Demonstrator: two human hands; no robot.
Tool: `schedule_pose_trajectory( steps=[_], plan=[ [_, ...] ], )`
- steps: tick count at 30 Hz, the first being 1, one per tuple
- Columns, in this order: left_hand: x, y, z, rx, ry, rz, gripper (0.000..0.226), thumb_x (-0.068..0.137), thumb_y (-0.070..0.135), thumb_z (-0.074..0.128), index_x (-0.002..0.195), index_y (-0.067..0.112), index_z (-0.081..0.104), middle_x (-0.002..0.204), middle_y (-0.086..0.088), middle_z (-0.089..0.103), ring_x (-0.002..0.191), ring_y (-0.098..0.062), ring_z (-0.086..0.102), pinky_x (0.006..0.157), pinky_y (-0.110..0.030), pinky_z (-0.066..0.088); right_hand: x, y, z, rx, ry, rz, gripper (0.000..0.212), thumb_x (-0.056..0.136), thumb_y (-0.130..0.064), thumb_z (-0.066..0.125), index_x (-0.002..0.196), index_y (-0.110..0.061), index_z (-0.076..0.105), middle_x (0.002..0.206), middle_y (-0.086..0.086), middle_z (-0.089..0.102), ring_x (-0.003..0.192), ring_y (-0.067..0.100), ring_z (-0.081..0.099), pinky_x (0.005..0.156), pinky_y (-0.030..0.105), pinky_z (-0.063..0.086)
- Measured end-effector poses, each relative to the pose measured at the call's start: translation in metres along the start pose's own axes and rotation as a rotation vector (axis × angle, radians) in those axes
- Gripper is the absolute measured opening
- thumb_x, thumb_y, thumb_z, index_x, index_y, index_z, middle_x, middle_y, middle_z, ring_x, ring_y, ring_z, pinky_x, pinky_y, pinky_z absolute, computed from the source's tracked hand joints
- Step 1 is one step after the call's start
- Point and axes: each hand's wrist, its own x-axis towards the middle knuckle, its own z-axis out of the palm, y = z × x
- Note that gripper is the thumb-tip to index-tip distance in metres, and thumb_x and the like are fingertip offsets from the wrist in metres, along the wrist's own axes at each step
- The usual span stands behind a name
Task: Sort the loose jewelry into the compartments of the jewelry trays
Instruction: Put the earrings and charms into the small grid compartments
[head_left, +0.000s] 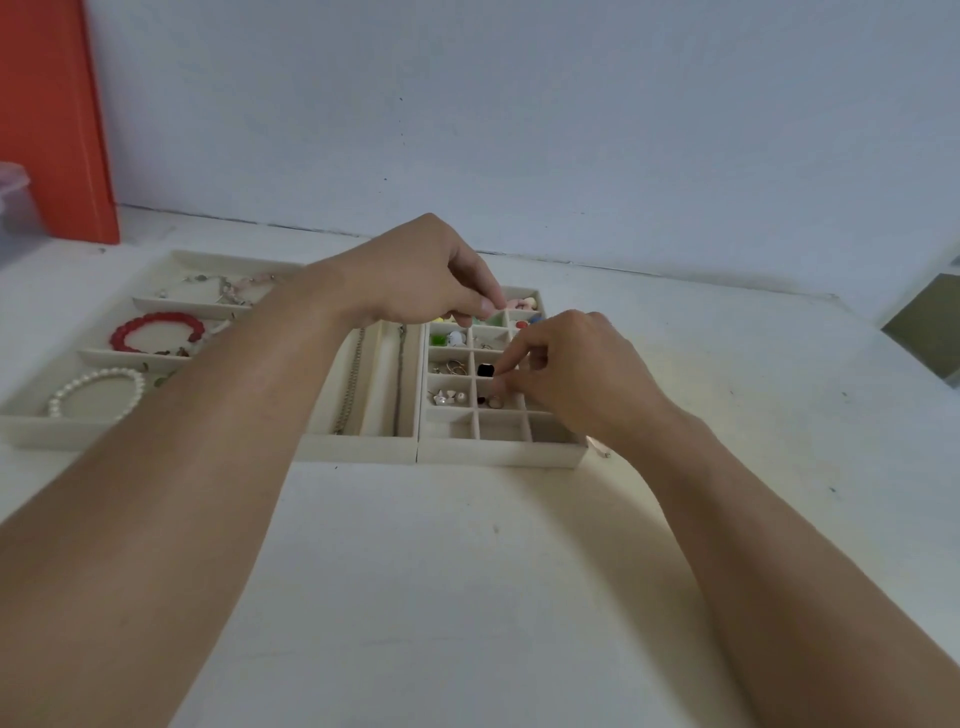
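Both forearms reach over the white table (467, 597) to the small-grid jewelry tray (498, 451). Right hand (576, 371) lowers pinched fingertips into a middle compartment, apparently placing a small earring (493, 401). Left hand (426, 275) hovers over the far compartments, fingers curled; contents indiscernible. Pearl bracelet (98, 395), red bracelet (156, 332) already sorted leftward.

White table (467, 597) bearing jewelry trays (498, 453)

An orange panel (57, 119) stands at far left against the pale wall (519, 114); a clear plastic container (15, 208) sits beside it.
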Motion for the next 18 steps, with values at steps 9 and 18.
schedule_pose_trajectory(
  steps=[9, 18],
  plan=[
    [0.001, 0.003, 0.011, -0.048, -0.068, 0.015, 0.013, 0.085, 0.007, 0.077, 0.091, 0.018, 0.081, 0.08, 0.003, 0.078, 0.078, -0.009, 0.075, 0.077, -0.018, 0.058, 0.001, 0.017, -0.012, 0.493, 0.122, 0.091, 0.017, 0.089, -0.042, 0.075, 0.103, -0.033, 0.079, 0.076, -0.013, 0.071, 0.046, 0.0, 0.048, 0.046, 0.007, 0.033],
    [0.001, 0.005, 0.022, -0.075, -0.124, 0.004, 0.013, 0.083, 0.002, 0.077, 0.089, 0.014, 0.079, 0.086, -0.002, 0.079, 0.089, -0.019, 0.077, 0.091, -0.028, 0.058, 0.0, 0.019, -0.013, 0.701, 0.045, 0.08, 0.01, 0.09, -0.031, 0.076, 0.087, -0.039, 0.081, 0.087, -0.025, 0.075, 0.062, -0.015, 0.057, 0.055, 0.0, 0.036]
  ],
)
